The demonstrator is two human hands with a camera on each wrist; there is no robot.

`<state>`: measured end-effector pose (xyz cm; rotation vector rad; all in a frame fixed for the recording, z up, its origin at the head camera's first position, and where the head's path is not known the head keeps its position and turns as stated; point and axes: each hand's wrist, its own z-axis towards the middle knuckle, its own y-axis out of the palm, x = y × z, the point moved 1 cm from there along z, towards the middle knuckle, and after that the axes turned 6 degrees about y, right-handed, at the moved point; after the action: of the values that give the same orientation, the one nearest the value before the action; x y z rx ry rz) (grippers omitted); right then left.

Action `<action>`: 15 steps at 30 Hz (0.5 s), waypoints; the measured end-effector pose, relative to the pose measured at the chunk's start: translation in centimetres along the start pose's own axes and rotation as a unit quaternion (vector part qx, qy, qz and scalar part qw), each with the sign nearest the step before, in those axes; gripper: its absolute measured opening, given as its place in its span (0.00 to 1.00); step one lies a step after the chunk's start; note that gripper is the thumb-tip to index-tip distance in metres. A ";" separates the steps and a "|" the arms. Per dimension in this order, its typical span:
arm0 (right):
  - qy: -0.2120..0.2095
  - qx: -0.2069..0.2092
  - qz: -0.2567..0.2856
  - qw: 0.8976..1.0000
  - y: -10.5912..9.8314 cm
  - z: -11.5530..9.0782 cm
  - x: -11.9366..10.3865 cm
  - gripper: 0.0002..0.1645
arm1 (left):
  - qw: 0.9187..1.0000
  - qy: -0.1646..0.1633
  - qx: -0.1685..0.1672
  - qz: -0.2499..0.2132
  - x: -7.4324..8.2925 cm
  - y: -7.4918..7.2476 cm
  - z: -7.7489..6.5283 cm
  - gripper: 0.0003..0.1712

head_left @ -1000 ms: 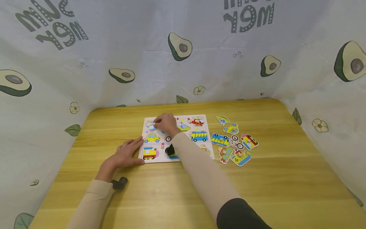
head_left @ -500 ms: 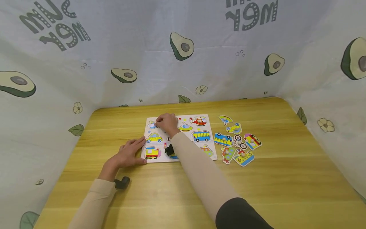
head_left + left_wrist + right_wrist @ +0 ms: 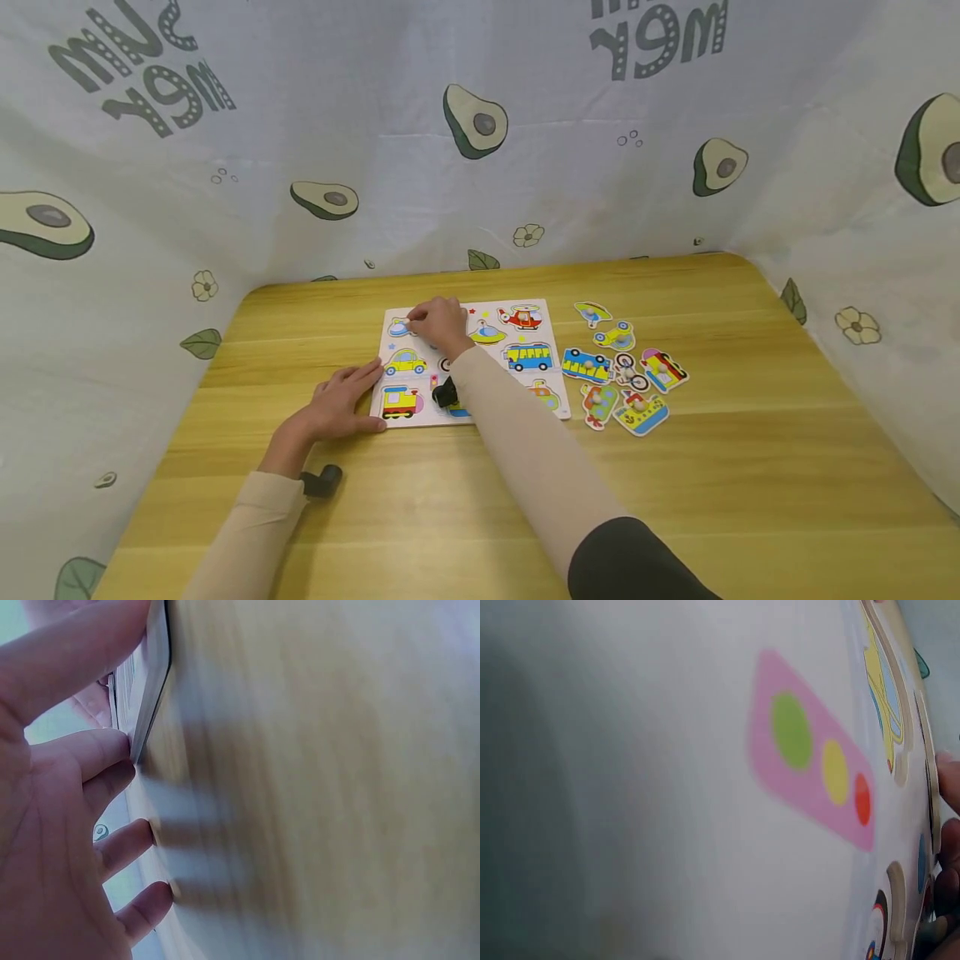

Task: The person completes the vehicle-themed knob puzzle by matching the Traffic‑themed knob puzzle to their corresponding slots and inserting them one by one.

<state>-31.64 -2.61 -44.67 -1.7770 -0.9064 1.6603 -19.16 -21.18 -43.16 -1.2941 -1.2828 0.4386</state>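
My right hand (image 3: 442,325) pinches a small blue-and-white puzzle piece (image 3: 397,327) by its knob at the back left of a wooden vehicle puzzle board (image 3: 435,417). In the right wrist view, fingertips (image 3: 949,780) touch the piece's edge (image 3: 931,787) just over the board; most of that hand is out of frame. Along the board's left side rests my left hand (image 3: 341,404), fingers extended. The left wrist view has its thumb and index finger against the board's edge (image 3: 150,690), other fingertips on the table. A helicopter piece (image 3: 521,317) sits at the back right.
Right of the board lie several loose knobbed pieces: a flying saucer (image 3: 592,314), car (image 3: 615,336), bus (image 3: 587,366), bicycle (image 3: 630,372), train (image 3: 663,370), submarine (image 3: 599,405) and ship (image 3: 641,412). An avocado-print cloth (image 3: 405,233) hangs behind the wooden table (image 3: 480,508).
The blue-and-white piece has shifted slightly within the right hand's pinch, closer over the back-left picture. The left hand stays against the board. The head view has shifted a little.
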 end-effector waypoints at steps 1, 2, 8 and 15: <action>0.000 0.000 -0.002 1.000 0.0 0.0 0.0 0.13 | 1.000 0.000 -0.001 0.000 0.0 0.1 0.0 0.55; -0.001 -0.002 -0.006 1.000 -0.1 -0.1 0.1 0.13 | 1.000 0.000 -0.001 -0.001 0.1 0.1 0.1 0.55; -0.006 -0.030 -0.028 0.999 -0.5 -0.2 0.3 0.16 | 1.000 0.000 0.000 0.001 0.2 0.1 0.1 0.55; -0.020 -0.080 -0.026 0.996 -1.3 -0.5 -0.1 0.22 | 1.000 -0.004 -0.003 0.003 0.3 -0.3 -0.3 0.55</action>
<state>-31.27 -1.81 -43.58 -1.8136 -1.1216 1.6356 -18.96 -21.19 -42.72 -1.3021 -1.2881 0.4459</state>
